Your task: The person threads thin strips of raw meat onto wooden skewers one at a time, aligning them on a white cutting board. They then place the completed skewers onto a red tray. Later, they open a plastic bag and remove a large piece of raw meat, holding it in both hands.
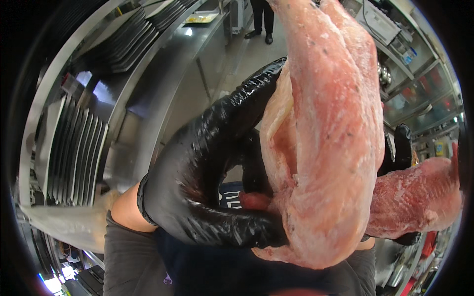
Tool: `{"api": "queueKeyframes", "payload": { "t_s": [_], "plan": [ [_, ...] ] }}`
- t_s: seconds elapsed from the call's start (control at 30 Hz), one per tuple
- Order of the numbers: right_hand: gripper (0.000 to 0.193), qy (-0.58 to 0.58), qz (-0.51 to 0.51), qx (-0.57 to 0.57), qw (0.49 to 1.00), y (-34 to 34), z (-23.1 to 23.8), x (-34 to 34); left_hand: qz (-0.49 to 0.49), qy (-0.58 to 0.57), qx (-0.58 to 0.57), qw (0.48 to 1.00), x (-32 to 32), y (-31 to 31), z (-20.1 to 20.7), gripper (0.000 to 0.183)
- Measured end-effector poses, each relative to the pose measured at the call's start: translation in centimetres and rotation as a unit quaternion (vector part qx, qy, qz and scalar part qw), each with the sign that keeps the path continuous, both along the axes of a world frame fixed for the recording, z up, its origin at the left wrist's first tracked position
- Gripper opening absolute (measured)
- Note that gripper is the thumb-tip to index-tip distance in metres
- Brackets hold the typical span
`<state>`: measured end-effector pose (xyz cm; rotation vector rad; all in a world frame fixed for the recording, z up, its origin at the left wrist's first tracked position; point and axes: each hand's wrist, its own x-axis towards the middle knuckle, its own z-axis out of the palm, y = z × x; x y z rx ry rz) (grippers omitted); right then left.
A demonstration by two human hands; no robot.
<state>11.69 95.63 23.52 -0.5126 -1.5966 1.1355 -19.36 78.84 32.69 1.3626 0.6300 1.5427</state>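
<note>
A large pale-pink raw poultry carcass (331,148) is held up close in front of me. Its skin is bumpy, and a hollow opening shows on its left side. My left hand (197,163), in a shiny black glove, curves around that side, with fingers and thumb pressed to the meat. To the right is a darker red raw piece of poultry (414,197); whether it joins the carcass, I cannot tell. My right hand (401,148), also black-gloved, is mostly hidden behind the meat. Its fingers show above and below the red piece, wrapped round it.
On the left runs a steel counter (163,84) with dark trays (74,148) stacked upright beside it. A shallow tray (201,18) lies on its far end. Another person (261,19) stands in the aisle ahead. Steel shelving (419,93) lines the right side.
</note>
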Motion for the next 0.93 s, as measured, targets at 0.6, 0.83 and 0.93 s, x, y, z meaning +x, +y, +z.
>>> {"api": "queueKeyframes", "payload": {
  "t_s": [0.6, 0.83, 0.93],
  "plan": [
    [0.097, -0.145, 0.045, -0.036, 0.988, 27.5, -8.8, -33.4, -0.140, -0.039, -0.145, 0.979, -24.1, 33.9, -4.9, 0.061],
    [0.067, -0.119, -0.111, 0.003, 0.987, 40.3, -6.3, -34.9, -0.280, -0.083, -0.145, 0.945, -26.7, 55.6, -5.4, 0.060],
    [0.069, -0.080, -0.106, -0.026, 0.991, 46.4, -5.7, -35.7, -0.252, -0.007, -0.154, 0.955, -27.4, 63.3, -6.2, 0.069]
  ]
}}
